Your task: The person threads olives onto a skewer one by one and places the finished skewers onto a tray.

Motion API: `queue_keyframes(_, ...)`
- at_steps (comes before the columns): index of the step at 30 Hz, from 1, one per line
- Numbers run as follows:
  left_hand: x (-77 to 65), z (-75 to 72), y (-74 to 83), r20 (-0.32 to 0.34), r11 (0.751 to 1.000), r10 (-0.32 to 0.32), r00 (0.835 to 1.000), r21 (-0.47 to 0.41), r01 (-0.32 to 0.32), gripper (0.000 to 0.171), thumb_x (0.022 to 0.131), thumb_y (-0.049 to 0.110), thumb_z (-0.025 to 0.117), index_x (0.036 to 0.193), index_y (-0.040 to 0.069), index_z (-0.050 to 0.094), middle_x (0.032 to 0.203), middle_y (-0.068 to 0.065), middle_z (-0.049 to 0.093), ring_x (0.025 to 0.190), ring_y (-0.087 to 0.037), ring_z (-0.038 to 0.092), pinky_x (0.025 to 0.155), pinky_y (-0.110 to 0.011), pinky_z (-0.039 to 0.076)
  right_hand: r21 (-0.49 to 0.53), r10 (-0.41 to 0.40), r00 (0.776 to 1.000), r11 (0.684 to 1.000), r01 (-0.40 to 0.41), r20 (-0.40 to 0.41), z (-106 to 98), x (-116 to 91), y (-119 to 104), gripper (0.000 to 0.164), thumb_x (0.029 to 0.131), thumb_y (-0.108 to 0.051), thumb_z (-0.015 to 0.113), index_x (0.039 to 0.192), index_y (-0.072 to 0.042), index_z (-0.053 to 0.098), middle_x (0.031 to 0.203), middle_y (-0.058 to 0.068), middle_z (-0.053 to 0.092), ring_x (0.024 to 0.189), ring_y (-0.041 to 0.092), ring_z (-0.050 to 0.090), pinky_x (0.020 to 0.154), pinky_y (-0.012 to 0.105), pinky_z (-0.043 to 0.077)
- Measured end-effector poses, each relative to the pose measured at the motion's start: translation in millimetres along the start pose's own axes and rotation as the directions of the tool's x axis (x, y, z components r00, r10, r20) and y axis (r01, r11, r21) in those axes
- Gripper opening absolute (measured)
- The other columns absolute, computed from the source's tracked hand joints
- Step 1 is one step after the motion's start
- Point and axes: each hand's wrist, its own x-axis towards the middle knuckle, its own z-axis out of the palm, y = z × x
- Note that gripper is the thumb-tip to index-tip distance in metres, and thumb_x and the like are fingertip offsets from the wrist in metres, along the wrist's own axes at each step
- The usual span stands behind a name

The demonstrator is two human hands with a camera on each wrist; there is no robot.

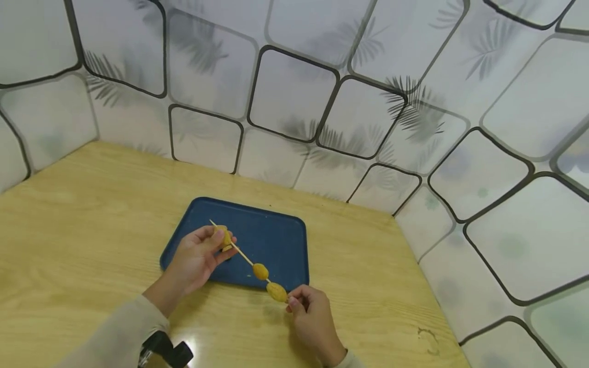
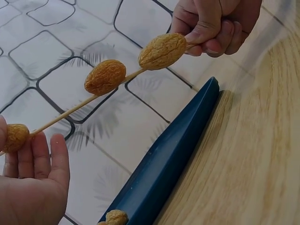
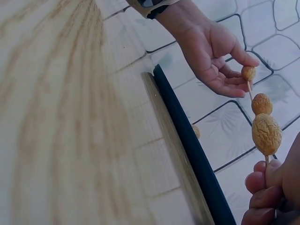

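A thin wooden skewer slants between the hands, carrying wrinkled golden-brown food balls. My left hand pinches the ball nearest the pointed tip between thumb and fingers; the tip pokes out beyond it. Lower on the stick sit a second ball and a larger third ball, close together. Bare stick shows between the pinched ball and these two. My right hand grips the skewer's lower end with thumb and fingers, right below the third ball. Most of that end is hidden in the fingers.
Under the hands lies a dark blue tray on a wood-grain table. A further brown piece shows at the tray in the left wrist view. A patterned wall covering rises behind the table and along its right side.
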Motion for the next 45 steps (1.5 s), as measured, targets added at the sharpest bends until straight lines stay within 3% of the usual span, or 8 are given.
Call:
queue_keyframes(11, -0.7, 0.8, -3.6, 0.034, 0.999, 0.021, 0.999, -0.031, -0.02, 0.01, 0.1, 0.008, 0.055, 0.094, 0.01, 0.062, 0.093, -0.002, 0.065, 0.091, -0.014, 0.064, 0.087, -0.032, 0.055, 0.019, -0.084, 0.996, 0.996, 0.084, -0.01, 2.1, -1.0, -0.6, 0.016, 0.09, 0.013, 0.056, 0.082, 0.001, 0.062, 0.074, 0.005, 0.062, 0.065, 0.018, 0.057, 0.052, 0.019, 0.045)
queue_keyframes(26, -2.6, 10.9, -9.6, -0.022, 1.0, -0.006, 1.0, -0.015, 0.006, 0.008, 0.098, 0.005, 0.056, 0.094, 0.008, 0.061, 0.09, -0.002, 0.065, 0.088, -0.014, 0.064, 0.088, -0.03, 0.055, 0.03, -0.083, 0.996, 0.996, 0.084, -0.031, 3.1, 1.1, 3.6, 0.015, 0.09, 0.014, 0.057, 0.082, 0.002, 0.062, 0.074, 0.006, 0.062, 0.064, 0.017, 0.058, 0.052, 0.019, 0.045)
queue_keyframes(36, -2.6, 18.2, -13.3, -0.09, 0.997, -0.075, 0.993, -0.004, 0.075, 0.008, 0.1, 0.001, 0.052, 0.097, 0.004, 0.059, 0.091, -0.003, 0.065, 0.09, -0.016, 0.064, 0.089, -0.031, 0.054, 0.031, -0.108, 0.993, 0.994, 0.109, -0.049, 2.9, 0.3, 1.8, 0.015, 0.089, 0.014, 0.057, 0.08, 0.002, 0.061, 0.072, 0.006, 0.062, 0.063, 0.018, 0.058, 0.05, 0.019, 0.045)
queue_keyframes(45, -7.8, 18.1, -21.4, -0.022, 0.999, -0.034, 0.999, -0.017, 0.034, 0.008, 0.099, 0.005, 0.056, 0.091, 0.008, 0.057, 0.092, -0.002, 0.063, 0.09, -0.016, 0.064, 0.089, -0.032, 0.054, 0.045, -0.077, 0.996, 0.996, 0.079, -0.049, 3.3, -1.8, 0.4, 0.016, 0.089, 0.015, 0.057, 0.08, 0.003, 0.061, 0.073, 0.006, 0.062, 0.064, 0.015, 0.057, 0.052, 0.019, 0.045)
